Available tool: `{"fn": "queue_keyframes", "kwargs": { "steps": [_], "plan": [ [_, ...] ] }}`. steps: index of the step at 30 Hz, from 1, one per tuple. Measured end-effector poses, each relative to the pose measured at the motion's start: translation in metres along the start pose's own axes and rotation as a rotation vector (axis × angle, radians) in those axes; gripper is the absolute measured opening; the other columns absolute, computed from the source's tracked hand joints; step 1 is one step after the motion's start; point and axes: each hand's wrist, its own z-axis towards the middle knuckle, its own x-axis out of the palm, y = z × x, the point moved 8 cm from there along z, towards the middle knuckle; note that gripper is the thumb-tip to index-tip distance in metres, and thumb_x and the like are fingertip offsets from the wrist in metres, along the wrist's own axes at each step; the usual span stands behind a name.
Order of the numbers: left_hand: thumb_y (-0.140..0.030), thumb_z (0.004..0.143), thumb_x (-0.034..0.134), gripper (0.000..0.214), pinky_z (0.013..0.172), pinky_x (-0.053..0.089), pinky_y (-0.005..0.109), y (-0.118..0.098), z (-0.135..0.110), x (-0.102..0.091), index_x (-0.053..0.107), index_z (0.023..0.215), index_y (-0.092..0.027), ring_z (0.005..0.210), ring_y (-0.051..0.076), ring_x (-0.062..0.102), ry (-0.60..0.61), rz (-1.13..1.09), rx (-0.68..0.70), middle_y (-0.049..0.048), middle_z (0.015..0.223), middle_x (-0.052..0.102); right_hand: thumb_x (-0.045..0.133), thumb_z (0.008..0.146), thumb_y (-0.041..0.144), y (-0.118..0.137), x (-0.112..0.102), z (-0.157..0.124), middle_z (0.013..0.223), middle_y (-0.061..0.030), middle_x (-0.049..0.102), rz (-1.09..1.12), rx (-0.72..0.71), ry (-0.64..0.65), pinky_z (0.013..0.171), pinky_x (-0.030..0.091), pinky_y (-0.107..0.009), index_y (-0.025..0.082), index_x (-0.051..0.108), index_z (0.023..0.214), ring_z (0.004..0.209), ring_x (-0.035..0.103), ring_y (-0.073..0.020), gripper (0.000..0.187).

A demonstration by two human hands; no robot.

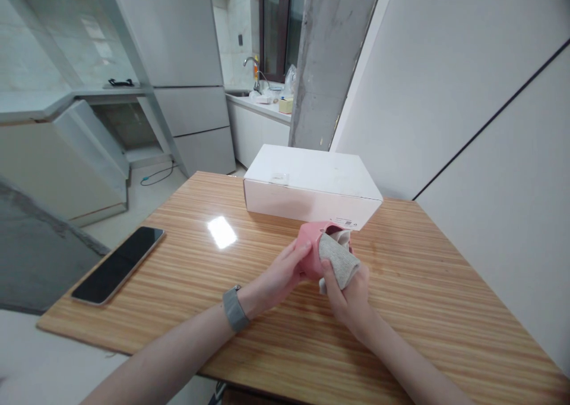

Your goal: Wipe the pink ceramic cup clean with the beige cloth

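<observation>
My left hand (pixel 285 270) is closed around the left side of a pink container (pixel 310 247), which is tilted so that its opening faces right and toward me. In my right hand (pixel 351 295) is a folded grey cloth (pixel 339 260), pinched between thumb and fingers. The cloth lies over the container's rim, and a paler part of it goes into the opening. The container's inside and most of my right fingers are hidden behind the cloth. Both hands are just above the wooden table (pixel 414 286).
A white cardboard box (pixel 307 176) sits right behind the container. At the table's left edge lies a dark-screened phone (pixel 119 265). A white wall (pixel 499 173) borders the right side. Farther back are a refrigerator (pixel 178 43) and a sink counter (pixel 262 111).
</observation>
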Motion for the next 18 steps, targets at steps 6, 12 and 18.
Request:
{"fn": "queue_keyframes", "kwargs": {
  "steps": [6, 12, 18],
  "plan": [
    [-0.060, 0.086, 0.056, 0.059, 0.096, 0.045, 0.041, -0.001, -0.001, -0.025, 0.063, 0.125, -0.017, 0.119, 0.031, 0.057, -0.265, 0.143, 0.039, 0.0137, 0.126, 0.065, 0.044, 0.095, 0.030, 0.005, 0.003, 0.006, 0.063, -0.0033, 0.063, 0.005, -0.090, 0.103, 0.056, 0.048, -0.033, 0.022, 0.057, 0.078, 0.056, 0.060, -0.0196, 0.023],
    [-0.067, 0.088, 0.044, 0.061, 0.099, 0.043, 0.043, 0.012, 0.001, -0.038, 0.065, 0.122, -0.021, 0.117, 0.030, 0.058, -0.321, 0.124, -0.053, 0.0089, 0.117, 0.070, 0.040, 0.095, 0.030, 0.014, 0.005, 0.012, 0.058, 0.0003, 0.055, -0.011, -0.323, 0.221, 0.052, 0.039, -0.030, 0.022, 0.050, 0.071, 0.052, 0.050, -0.0158, 0.027],
    [-0.052, 0.094, 0.044, 0.052, 0.109, 0.035, 0.039, -0.005, 0.004, -0.007, 0.063, 0.126, -0.016, 0.132, 0.029, 0.046, -0.076, -0.083, 0.060, 0.0093, 0.137, 0.059, 0.048, 0.091, 0.022, 0.011, -0.002, 0.006, 0.070, -0.0054, 0.066, -0.044, -0.303, 0.087, 0.060, 0.047, -0.033, 0.019, 0.059, 0.083, 0.063, 0.062, -0.0205, 0.014]
  ]
}}
